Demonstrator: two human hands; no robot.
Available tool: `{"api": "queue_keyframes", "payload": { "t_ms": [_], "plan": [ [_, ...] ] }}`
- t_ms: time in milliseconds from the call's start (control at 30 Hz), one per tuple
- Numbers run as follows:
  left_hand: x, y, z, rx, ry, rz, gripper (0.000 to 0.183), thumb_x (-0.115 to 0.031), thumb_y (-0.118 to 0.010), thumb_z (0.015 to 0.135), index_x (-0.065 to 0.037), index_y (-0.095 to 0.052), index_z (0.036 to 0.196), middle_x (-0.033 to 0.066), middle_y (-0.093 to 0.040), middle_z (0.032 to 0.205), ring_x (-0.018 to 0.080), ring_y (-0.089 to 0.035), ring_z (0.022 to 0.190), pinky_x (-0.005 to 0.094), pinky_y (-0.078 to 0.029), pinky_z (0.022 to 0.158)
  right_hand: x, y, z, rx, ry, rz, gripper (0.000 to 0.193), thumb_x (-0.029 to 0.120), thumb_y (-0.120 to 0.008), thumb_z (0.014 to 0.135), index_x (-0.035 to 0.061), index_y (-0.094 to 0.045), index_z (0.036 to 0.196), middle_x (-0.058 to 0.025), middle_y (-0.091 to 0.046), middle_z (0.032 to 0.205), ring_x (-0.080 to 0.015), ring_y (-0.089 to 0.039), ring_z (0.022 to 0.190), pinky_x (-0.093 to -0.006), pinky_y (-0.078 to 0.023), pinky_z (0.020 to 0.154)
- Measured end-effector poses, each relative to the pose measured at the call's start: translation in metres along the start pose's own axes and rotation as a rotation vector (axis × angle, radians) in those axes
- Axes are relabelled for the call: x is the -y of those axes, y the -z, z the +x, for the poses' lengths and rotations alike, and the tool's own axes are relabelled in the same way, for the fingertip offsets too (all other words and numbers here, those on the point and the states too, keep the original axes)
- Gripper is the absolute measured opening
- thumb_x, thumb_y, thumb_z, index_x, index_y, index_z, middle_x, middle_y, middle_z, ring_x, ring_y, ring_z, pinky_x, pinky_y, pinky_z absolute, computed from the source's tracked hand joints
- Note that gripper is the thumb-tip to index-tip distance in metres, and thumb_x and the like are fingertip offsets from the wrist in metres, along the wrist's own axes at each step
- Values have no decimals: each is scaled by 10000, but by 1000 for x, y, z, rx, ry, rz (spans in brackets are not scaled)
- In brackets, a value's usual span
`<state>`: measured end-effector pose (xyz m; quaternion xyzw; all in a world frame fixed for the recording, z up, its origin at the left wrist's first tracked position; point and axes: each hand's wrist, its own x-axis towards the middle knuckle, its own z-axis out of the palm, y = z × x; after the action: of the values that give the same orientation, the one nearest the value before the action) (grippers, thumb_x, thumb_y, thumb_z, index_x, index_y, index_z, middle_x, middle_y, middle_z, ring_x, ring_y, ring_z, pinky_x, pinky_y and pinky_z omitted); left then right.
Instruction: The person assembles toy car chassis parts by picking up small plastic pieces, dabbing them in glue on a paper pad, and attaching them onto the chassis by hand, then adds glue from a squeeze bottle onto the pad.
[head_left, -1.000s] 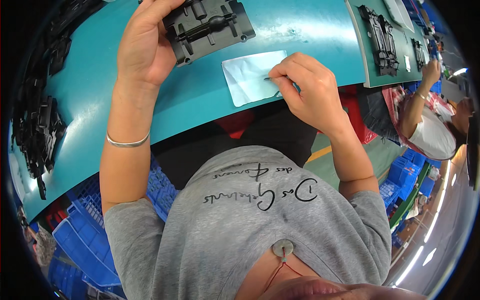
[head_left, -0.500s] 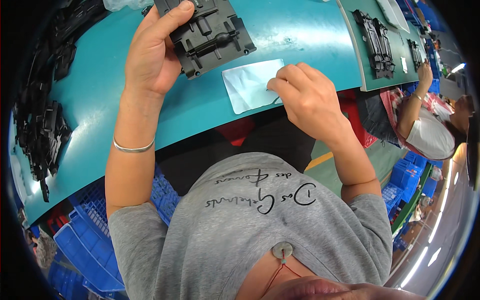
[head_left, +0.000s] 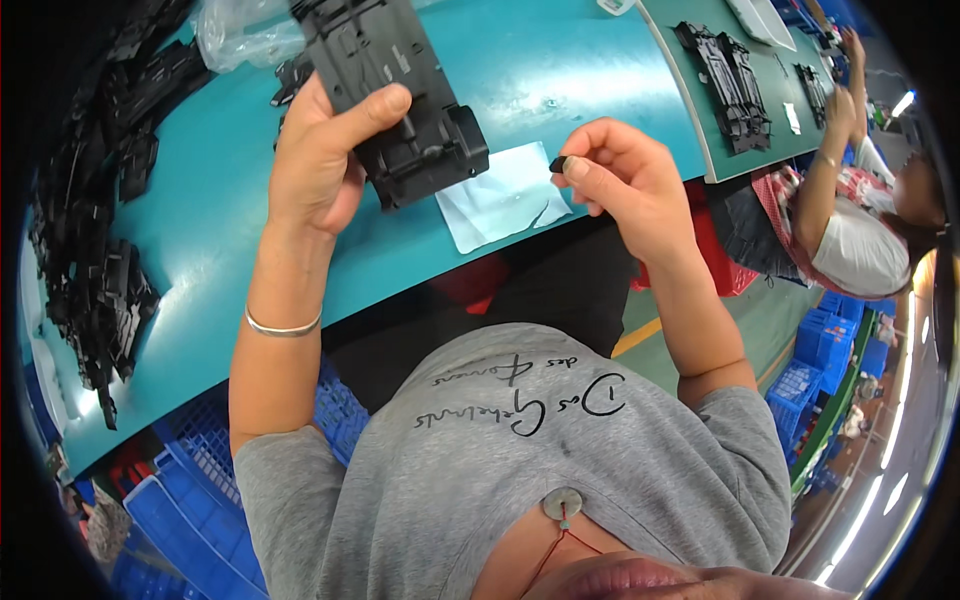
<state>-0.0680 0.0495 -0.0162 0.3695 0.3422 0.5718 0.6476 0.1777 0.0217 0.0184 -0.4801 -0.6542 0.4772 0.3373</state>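
My left hand point(head_left: 325, 160) grips a black moulded plastic chassis part point(head_left: 400, 110) by its left edge, thumb on top, holding it tilted above the table. Between the thumb and fingers of my right hand point(head_left: 625, 185) is a small black piece point(head_left: 559, 164), too small to make out its kind. A creased pale sheet point(head_left: 495, 205) lies on the table between the hands, partly covered by the chassis part.
The teal table point(head_left: 230, 240) bears a pile of black plastic parts point(head_left: 90, 300) at left and a clear plastic bag point(head_left: 235, 38) beyond my left hand. Long black parts point(head_left: 730, 85) lie on an adjoining table at right, where another person point(head_left: 860, 240) sits. Blue crates point(head_left: 190, 520) stand below.
My right hand has lifted off the pale sheet and turned, bringing the small black piece into sight. The chassis part has tilted and come slightly nearer in my left hand. The other person's arms have risen.
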Motion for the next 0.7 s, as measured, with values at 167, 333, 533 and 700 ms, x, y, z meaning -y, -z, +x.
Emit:
{"api": "queue_keyframes", "payload": {
  "t_ms": [167, 333, 533, 700],
  "plan": [
    [0, -3, -2, -75, 102, -134, 276, -88, -585, 830, 2, -518, 1083, 69, -600, 969, 168, -607, 864, 317, -521, 766, -11, 3, 3, 96, -322, 640, 66, 108, -567, 857, 47, -549, 875, -41, -598, 767, -42, -494, 584, -157, -384, 492],
    [-1, -1, 0, -77, 139, -152, 309, -61, -532, 817, 11, -499, 1116, 113, -610, 980, 185, -613, 850, 321, -528, 756, -15, 7, 4, 132, -368, 821, 47, 92, -560, 853, 46, -549, 855, -42, -583, 757, -54, -484, 587, -159, -377, 495],
    [-3, -5, 1, 48, 101, -186, 341, -50, -468, 821, 39, -480, 1150, 203, -581, 1115, 204, -615, 865, 342, -536, 774, -15, 9, 5, 127, -360, 812, 52, 91, -567, 848, 41, -554, 857, -40, -574, 747, -56, -475, 587, -158, -366, 492],
    [-4, -7, -1, 62, 110, -201, 318, -70, -452, 837, 44, -474, 1134, 214, -591, 1096, 227, -625, 871, 356, -544, 763, -12, 11, 4, 107, -367, 787, 65, 101, -571, 849, 58, -566, 898, -37, -565, 755, -53, -469, 592, -150, -355, 485]
  ]
}}
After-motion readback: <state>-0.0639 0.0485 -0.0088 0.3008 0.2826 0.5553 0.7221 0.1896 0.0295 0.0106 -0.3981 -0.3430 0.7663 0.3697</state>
